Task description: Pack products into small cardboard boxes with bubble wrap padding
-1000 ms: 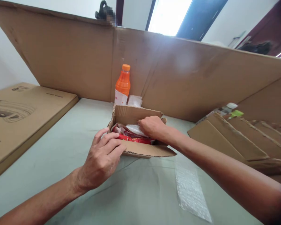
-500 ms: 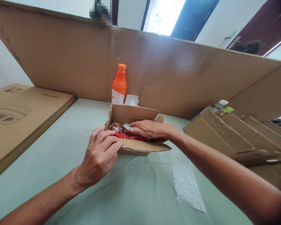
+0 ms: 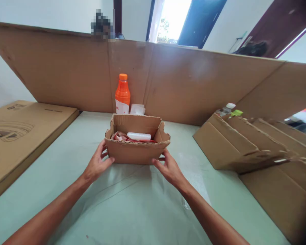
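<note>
A small open cardboard box (image 3: 132,154) sits in front of me with its flaps up. My left hand (image 3: 98,163) grips its left end, thumb on the front wall and fingers round the side. At the right end my right hand (image 3: 168,166) holds it the same way. Inside lie red packets (image 3: 119,136), partly hidden by the front wall, and a white bubble-wrapped piece (image 3: 139,136). Just behind the box stands an orange bottle (image 3: 122,95) with a white label, beside a small clear plastic packet (image 3: 137,109).
A flat printed carton (image 3: 35,136) lies at the left. Folded cardboard boxes (image 3: 234,139) lean at the right, with a clear bottle (image 3: 226,109) behind them. A bubble-wrap sheet (image 3: 196,180) lies beside my right forearm. A tall cardboard wall (image 3: 193,81) closes off the back.
My right hand has come out of the box to its right end, and my left hand has moved down to the left end. The front flap now stands upright.
</note>
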Available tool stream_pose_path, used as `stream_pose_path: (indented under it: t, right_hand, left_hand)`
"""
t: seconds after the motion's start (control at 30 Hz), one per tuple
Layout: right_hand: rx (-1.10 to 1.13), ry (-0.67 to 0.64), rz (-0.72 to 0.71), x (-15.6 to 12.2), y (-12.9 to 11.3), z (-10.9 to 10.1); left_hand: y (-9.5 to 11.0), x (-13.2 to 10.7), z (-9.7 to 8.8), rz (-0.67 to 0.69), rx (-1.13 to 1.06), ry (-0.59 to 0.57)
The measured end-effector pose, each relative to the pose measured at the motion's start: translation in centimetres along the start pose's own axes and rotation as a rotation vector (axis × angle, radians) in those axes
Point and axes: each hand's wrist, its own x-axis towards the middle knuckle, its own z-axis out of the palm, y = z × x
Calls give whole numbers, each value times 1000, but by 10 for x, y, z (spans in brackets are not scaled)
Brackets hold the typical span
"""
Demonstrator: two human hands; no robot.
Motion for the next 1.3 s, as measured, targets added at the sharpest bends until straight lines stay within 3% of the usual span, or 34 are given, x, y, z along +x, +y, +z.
stream_pose_path:
  t: [0.07, 0.13, 0.27, 0.37, 0.43, 0.53, 0.63, 0.73, 0.9, 0.97, 1.03, 1.13, 1.3]
  right_hand:
    - [75, 13, 21, 7, 0, 6]
    - [97, 47, 48, -2, 5, -5]
    - [23, 167, 97, -56, 20, -34]
    - [-2, 140, 36, -78, 14, -24]
    - [54, 43, -33, -71, 1, -4]
    - [191, -101, -150, -42, -17, 27]
    - [246, -168, -181, -23, -20, 45]
    - [218, -197, -112, -23, -11, 52]
    - [269, -229, -50, -28, 5, 66]
    - [267, -209, -40, -22, 6, 74]
    - [265, -205, -61, -7, 2, 85]
    - [297, -217, -174, 32, -18, 108]
    - [294, -290, -449, 112, -86, 169]
  left_hand:
    - [8, 7, 18, -3, -66, -9]
    - [17, -1, 36, 44, -69, -1]
    - [18, -65, 57, 160, 28, -107]
    - [3, -128, 44, 123, 179, -12]
    - [-7, -159, 22, 27, 255, 120]
    - [-12, -181, -13, -101, 335, 239]
    - [-9, -181, -39, -111, 362, 303]
    - [-8, -164, -53, -52, 325, 276]
    - [-10, -130, -54, 73, 207, 65]
    - [-13, -123, -52, 98, 153, 46]
    - [-18, -118, -52, 110, 148, 108]
    - [-28, -113, -64, 115, 232, 300]
    - [-21, -82, -120, 76, 286, 657]
